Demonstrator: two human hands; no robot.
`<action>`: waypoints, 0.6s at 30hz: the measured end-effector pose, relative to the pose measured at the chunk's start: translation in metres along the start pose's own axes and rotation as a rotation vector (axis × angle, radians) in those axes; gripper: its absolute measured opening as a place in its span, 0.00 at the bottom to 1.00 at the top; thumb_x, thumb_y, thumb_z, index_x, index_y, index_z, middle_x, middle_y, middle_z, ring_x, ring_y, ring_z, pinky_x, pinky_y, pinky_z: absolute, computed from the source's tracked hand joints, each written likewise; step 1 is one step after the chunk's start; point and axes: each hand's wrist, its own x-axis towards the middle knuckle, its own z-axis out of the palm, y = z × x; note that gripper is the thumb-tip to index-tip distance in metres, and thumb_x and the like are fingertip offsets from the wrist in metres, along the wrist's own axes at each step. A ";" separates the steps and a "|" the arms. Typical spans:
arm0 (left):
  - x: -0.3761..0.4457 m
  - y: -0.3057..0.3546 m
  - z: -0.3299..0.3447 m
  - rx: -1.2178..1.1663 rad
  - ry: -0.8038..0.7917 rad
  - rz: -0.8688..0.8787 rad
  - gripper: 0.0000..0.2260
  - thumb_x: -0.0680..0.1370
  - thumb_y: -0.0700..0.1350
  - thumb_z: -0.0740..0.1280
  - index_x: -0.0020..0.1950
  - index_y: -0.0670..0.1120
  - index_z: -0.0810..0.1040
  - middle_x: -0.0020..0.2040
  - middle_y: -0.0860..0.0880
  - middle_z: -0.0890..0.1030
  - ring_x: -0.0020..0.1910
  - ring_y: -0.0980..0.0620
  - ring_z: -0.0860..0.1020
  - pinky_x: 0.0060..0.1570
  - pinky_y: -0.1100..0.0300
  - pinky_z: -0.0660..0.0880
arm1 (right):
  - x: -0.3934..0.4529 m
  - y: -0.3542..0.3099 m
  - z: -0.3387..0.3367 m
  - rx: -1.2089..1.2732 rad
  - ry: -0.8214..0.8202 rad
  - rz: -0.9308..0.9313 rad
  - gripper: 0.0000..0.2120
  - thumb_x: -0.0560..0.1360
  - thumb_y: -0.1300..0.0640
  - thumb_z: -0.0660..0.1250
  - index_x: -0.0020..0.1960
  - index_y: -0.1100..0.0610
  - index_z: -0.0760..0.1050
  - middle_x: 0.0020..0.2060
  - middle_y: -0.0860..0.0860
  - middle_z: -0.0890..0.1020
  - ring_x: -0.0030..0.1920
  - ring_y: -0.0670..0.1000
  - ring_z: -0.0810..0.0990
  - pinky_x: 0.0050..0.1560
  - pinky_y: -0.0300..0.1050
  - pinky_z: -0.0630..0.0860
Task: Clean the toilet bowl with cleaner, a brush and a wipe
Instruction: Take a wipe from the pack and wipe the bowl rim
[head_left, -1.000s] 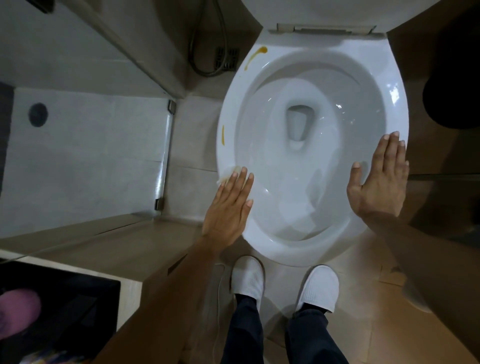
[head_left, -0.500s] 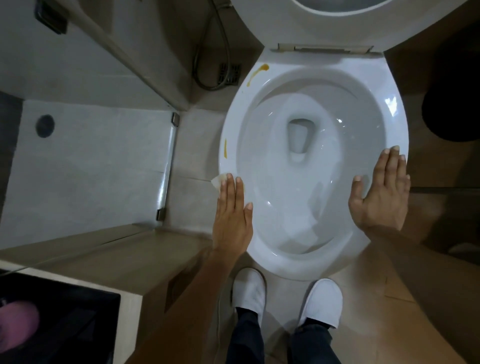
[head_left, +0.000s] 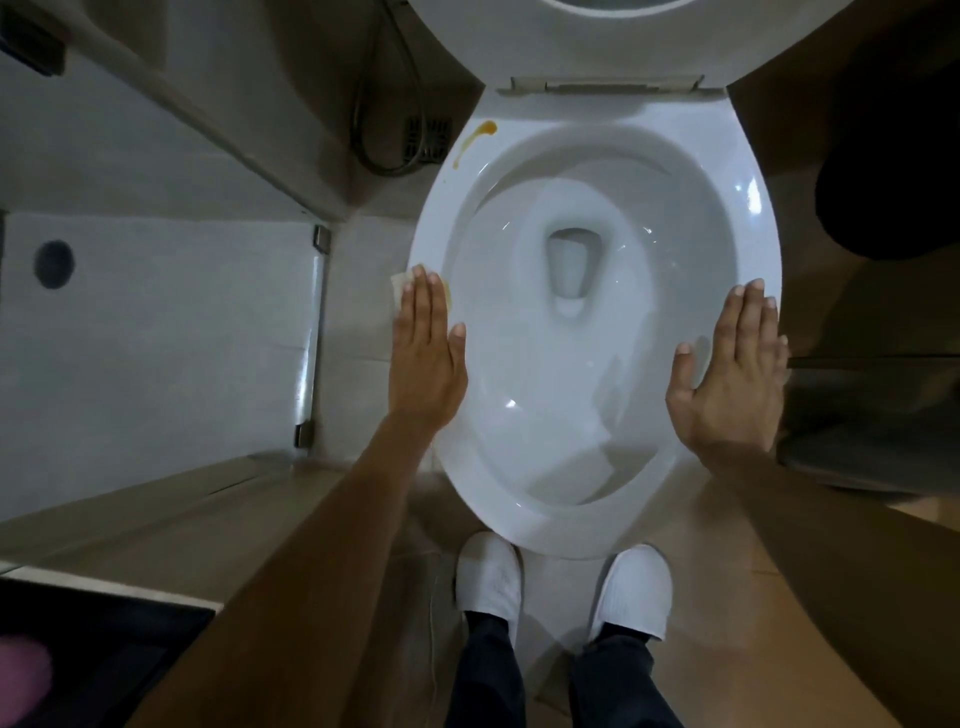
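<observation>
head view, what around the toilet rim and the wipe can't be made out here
- Wipe: mostly under the flat left hand; its extent and soiling are hidden.
- Small yellow stain on the left rim: partly covered by the fingers.
- Rim beneath the right hand: covered by the palm.
- Raised seat: cut off by the top edge.
- Cleaner, brush: not in frame.
</observation>
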 end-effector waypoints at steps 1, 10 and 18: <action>0.012 -0.002 -0.001 0.012 0.003 0.017 0.26 0.83 0.49 0.46 0.77 0.38 0.49 0.78 0.41 0.51 0.77 0.47 0.47 0.75 0.57 0.43 | -0.001 0.000 0.000 0.001 0.002 -0.001 0.33 0.79 0.45 0.49 0.79 0.56 0.44 0.78 0.53 0.48 0.78 0.54 0.45 0.76 0.54 0.46; 0.037 -0.006 0.000 0.033 0.025 0.023 0.25 0.83 0.50 0.45 0.78 0.39 0.51 0.78 0.42 0.52 0.77 0.47 0.49 0.75 0.58 0.44 | 0.001 -0.001 -0.001 -0.014 0.028 -0.013 0.33 0.78 0.47 0.50 0.79 0.59 0.47 0.78 0.55 0.50 0.78 0.55 0.48 0.76 0.56 0.50; -0.005 0.002 0.002 -0.009 -0.003 -0.032 0.26 0.83 0.52 0.44 0.78 0.43 0.45 0.79 0.47 0.45 0.77 0.50 0.42 0.74 0.61 0.38 | 0.002 0.000 0.000 -0.045 0.042 -0.036 0.34 0.78 0.46 0.52 0.78 0.61 0.48 0.78 0.56 0.51 0.78 0.55 0.49 0.76 0.56 0.51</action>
